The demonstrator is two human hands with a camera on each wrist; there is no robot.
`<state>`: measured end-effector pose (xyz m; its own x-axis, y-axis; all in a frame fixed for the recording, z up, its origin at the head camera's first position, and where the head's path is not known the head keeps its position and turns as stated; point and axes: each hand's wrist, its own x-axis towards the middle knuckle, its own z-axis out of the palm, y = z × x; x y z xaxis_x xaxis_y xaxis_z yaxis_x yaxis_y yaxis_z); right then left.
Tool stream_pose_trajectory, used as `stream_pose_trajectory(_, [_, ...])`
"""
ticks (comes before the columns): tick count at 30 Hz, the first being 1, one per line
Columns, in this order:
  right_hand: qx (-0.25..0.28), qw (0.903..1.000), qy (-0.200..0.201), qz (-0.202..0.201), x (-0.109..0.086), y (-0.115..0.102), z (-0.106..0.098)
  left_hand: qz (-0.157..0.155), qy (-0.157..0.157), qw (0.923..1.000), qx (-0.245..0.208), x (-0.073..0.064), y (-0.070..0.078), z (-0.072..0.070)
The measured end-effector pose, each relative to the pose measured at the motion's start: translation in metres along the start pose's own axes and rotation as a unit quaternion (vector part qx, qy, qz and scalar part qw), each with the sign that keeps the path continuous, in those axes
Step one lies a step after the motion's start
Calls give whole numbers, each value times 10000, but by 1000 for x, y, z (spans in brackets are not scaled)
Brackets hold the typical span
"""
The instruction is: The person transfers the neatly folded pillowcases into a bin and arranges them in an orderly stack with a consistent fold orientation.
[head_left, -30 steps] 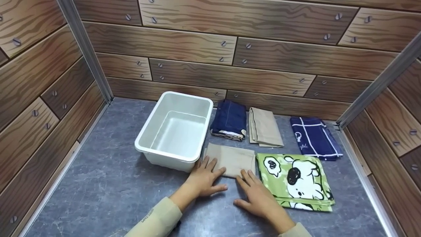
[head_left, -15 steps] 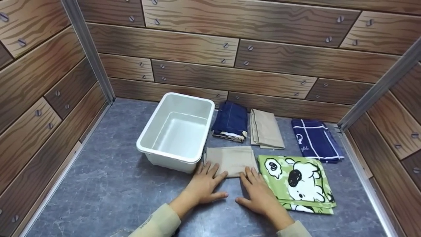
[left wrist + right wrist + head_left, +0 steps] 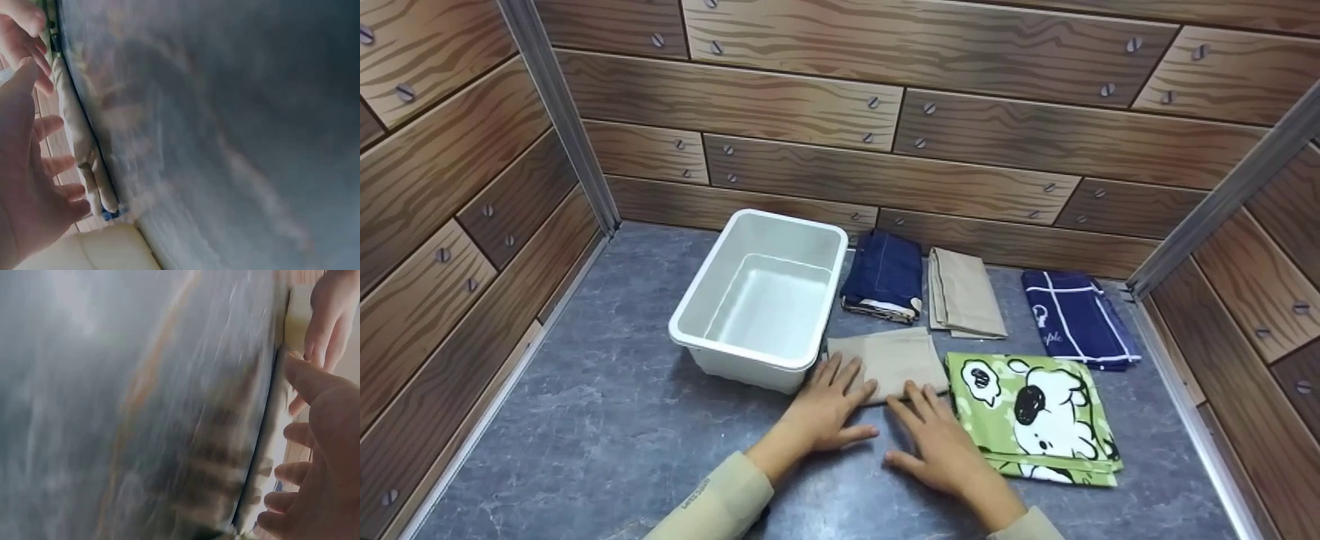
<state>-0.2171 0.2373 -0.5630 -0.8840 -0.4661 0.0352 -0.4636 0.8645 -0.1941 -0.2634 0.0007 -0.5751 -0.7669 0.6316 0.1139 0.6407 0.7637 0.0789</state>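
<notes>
A folded beige cloth [image 3: 896, 364] lies flat in front of me in the head view, its top layer slightly askew. My left hand [image 3: 826, 409] rests with spread, straight fingers on its left front corner, close beside the white bin. The fingertips of my right hand [image 3: 941, 446] touch the cloth's front edge towards the right, fingers extended. From the left wrist view, the cloth's edge [image 3: 73, 112] shows as a low layered strip past my fingers. The right wrist view has my right hand [image 3: 320, 450] low over the tabletop along that same edge.
An unfilled white plastic bin [image 3: 769, 300] stands left of the cloth. Behind lie a folded navy cloth [image 3: 885, 270] and another beige one [image 3: 966, 292]. A green dog-print cloth [image 3: 1035, 416] is at right, a navy white-striped one [image 3: 1076, 315] beyond. Wood-patterned walls [image 3: 810, 172] enclose the table.
My right hand slid slightly right, then back left along the cloth's front edge. The cloth's top layer shifted, its back edge now slanting differently. My left hand stays nearly in place.
</notes>
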Motion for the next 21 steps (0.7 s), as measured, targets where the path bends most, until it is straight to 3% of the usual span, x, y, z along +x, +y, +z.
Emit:
stream_pose_trajectory(8, [17,9998,-187,-39,4,-6,4,-163,-326,9993,-34,0,0,-4])
stream_pose_trajectory(21, [84,9999,-57,-129,9,9,5,-265,-674,9974,-57,-9,13,-10])
